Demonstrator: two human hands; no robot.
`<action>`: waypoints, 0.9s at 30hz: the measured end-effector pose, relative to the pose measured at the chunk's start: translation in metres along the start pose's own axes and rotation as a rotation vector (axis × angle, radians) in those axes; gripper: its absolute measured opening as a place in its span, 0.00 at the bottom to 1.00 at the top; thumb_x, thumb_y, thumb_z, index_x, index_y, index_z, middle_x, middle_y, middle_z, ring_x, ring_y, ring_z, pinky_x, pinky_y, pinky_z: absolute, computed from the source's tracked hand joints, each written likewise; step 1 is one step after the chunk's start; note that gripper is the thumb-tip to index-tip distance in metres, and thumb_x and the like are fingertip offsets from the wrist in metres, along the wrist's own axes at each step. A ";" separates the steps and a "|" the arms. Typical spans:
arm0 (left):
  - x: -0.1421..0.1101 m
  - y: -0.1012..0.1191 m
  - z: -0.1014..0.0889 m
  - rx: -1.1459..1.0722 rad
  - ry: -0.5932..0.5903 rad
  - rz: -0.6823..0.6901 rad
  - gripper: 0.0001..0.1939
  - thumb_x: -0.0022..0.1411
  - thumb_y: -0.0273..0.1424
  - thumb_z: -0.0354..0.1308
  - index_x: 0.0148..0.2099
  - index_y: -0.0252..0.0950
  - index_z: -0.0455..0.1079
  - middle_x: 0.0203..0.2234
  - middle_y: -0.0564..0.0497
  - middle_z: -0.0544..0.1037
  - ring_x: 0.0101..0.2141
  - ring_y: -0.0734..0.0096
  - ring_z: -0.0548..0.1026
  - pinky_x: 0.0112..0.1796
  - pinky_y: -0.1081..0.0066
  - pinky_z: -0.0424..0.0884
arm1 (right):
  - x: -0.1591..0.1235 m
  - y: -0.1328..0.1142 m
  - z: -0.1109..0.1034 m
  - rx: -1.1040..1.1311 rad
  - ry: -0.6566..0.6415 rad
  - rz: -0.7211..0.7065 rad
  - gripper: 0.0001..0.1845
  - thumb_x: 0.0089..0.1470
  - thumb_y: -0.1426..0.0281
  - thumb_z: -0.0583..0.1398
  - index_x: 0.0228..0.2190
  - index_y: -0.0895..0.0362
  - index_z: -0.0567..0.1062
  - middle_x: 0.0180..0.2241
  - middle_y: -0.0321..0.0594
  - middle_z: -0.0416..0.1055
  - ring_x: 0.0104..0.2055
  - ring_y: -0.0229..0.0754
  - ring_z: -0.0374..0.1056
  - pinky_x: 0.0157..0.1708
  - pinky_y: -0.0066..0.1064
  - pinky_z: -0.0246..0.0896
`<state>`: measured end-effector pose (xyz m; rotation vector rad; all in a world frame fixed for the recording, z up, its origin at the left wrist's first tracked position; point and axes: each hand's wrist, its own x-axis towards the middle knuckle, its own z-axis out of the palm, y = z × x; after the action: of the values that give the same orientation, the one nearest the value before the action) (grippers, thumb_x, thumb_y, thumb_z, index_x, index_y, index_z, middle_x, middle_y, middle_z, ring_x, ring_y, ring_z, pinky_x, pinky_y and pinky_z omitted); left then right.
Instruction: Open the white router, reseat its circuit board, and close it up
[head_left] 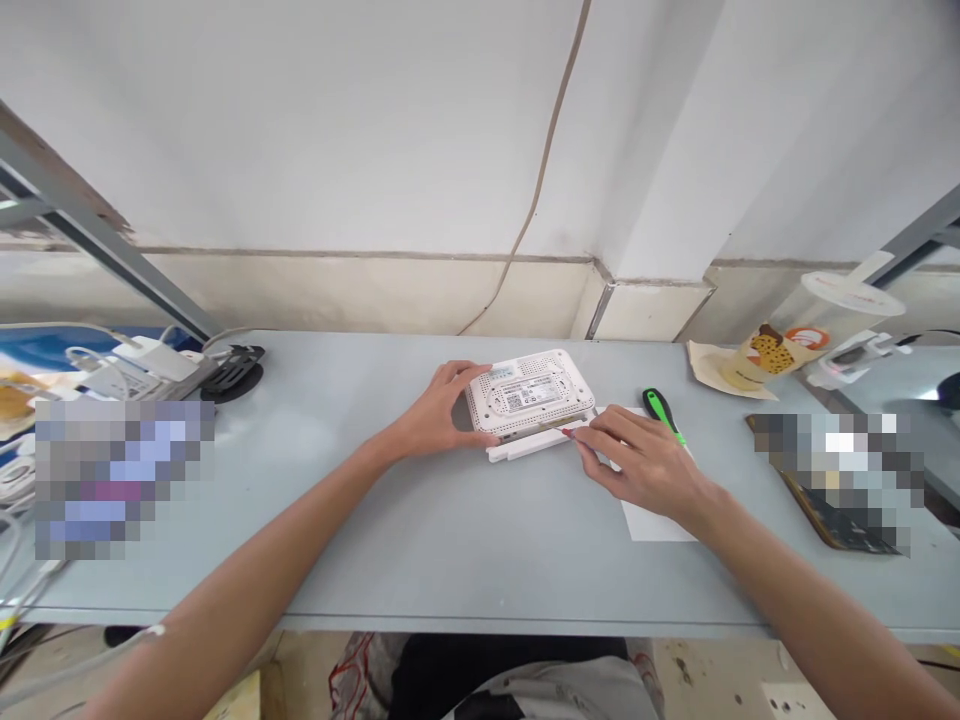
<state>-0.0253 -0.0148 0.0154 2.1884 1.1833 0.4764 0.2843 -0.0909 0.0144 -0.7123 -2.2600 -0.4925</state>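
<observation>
A white router (531, 388) lies with its vented, labelled underside up on the grey table. My left hand (442, 412) is closed around its left end, thumb at the front corner and fingers over the top edge. Along the router's front side, a narrow white cover strip (529, 445) sits partly apart from the casing. In a pinch, my right hand (637, 455) holds a small thin tool with a red part (568, 433) at the gap between strip and router. Its tip is too small to make out. A green and black screwdriver handle (658, 405) lies just behind that hand.
White paper (656, 522) lies under my right hand. At right stand a plastic drink cup (787, 335) on a brown napkin (701, 365) and a dark, blurred-out flat object (840, 520). White adapters and cables (154, 358) crowd the left, beside a black stand (234, 375).
</observation>
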 end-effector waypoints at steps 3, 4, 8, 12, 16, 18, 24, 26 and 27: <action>0.000 0.000 0.003 -0.001 0.026 -0.013 0.52 0.51 0.54 0.74 0.73 0.51 0.58 0.67 0.43 0.58 0.70 0.44 0.56 0.68 0.46 0.61 | 0.001 -0.001 -0.001 -0.039 -0.062 -0.043 0.06 0.62 0.82 0.62 0.40 0.61 0.76 0.29 0.40 0.73 0.29 0.39 0.65 0.30 0.33 0.64; 0.000 0.001 0.004 0.001 0.040 -0.017 0.53 0.50 0.55 0.74 0.73 0.51 0.58 0.67 0.43 0.58 0.69 0.43 0.57 0.68 0.45 0.61 | 0.001 -0.002 -0.001 -0.052 -0.075 -0.058 0.07 0.63 0.82 0.61 0.40 0.61 0.76 0.28 0.39 0.73 0.29 0.39 0.65 0.29 0.33 0.63; 0.001 0.001 0.006 0.019 0.062 -0.029 0.56 0.48 0.57 0.74 0.74 0.51 0.57 0.66 0.42 0.58 0.69 0.41 0.57 0.68 0.44 0.61 | 0.000 -0.004 -0.001 -0.089 -0.075 -0.052 0.09 0.63 0.83 0.60 0.42 0.62 0.76 0.29 0.39 0.74 0.28 0.39 0.67 0.29 0.34 0.62; 0.001 -0.004 0.000 0.033 0.003 -0.002 0.59 0.50 0.57 0.74 0.77 0.52 0.51 0.68 0.41 0.57 0.70 0.42 0.55 0.68 0.44 0.60 | -0.001 -0.002 0.002 -0.037 -0.041 0.069 0.05 0.65 0.79 0.62 0.42 0.59 0.76 0.29 0.37 0.76 0.27 0.38 0.70 0.29 0.32 0.63; 0.000 -0.008 -0.004 0.048 -0.014 0.039 0.56 0.52 0.55 0.74 0.76 0.54 0.52 0.69 0.42 0.59 0.70 0.42 0.56 0.67 0.43 0.62 | -0.001 -0.002 0.007 0.020 -0.008 0.217 0.05 0.67 0.76 0.61 0.40 0.55 0.76 0.27 0.34 0.79 0.25 0.36 0.72 0.28 0.30 0.64; 0.000 -0.009 -0.004 0.061 -0.004 0.038 0.55 0.52 0.56 0.74 0.76 0.54 0.54 0.69 0.42 0.59 0.69 0.42 0.57 0.66 0.43 0.63 | -0.001 -0.003 0.007 0.021 0.012 0.216 0.05 0.66 0.77 0.61 0.39 0.55 0.75 0.26 0.33 0.78 0.24 0.36 0.71 0.26 0.30 0.63; 0.003 -0.009 -0.002 0.075 0.020 0.027 0.53 0.49 0.58 0.74 0.73 0.54 0.60 0.66 0.43 0.62 0.67 0.42 0.60 0.65 0.46 0.65 | 0.003 -0.011 0.000 0.032 0.155 0.097 0.11 0.60 0.80 0.66 0.43 0.57 0.74 0.28 0.36 0.78 0.27 0.37 0.73 0.30 0.30 0.68; 0.003 -0.007 -0.001 0.098 0.037 0.028 0.54 0.48 0.60 0.74 0.73 0.52 0.62 0.64 0.43 0.65 0.66 0.43 0.63 0.64 0.48 0.67 | 0.003 -0.012 0.001 0.061 0.130 0.080 0.12 0.62 0.79 0.65 0.46 0.57 0.74 0.33 0.40 0.80 0.32 0.39 0.76 0.33 0.31 0.72; 0.003 -0.005 0.000 0.137 0.047 0.027 0.55 0.47 0.61 0.74 0.73 0.50 0.62 0.62 0.42 0.67 0.64 0.43 0.65 0.63 0.49 0.68 | 0.003 -0.012 0.001 0.064 0.127 0.086 0.12 0.62 0.79 0.65 0.47 0.57 0.75 0.34 0.42 0.80 0.34 0.39 0.76 0.34 0.31 0.73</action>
<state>-0.0270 -0.0106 0.0126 2.3228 1.2461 0.4732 0.2746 -0.0983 0.0143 -0.7216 -2.1082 -0.4102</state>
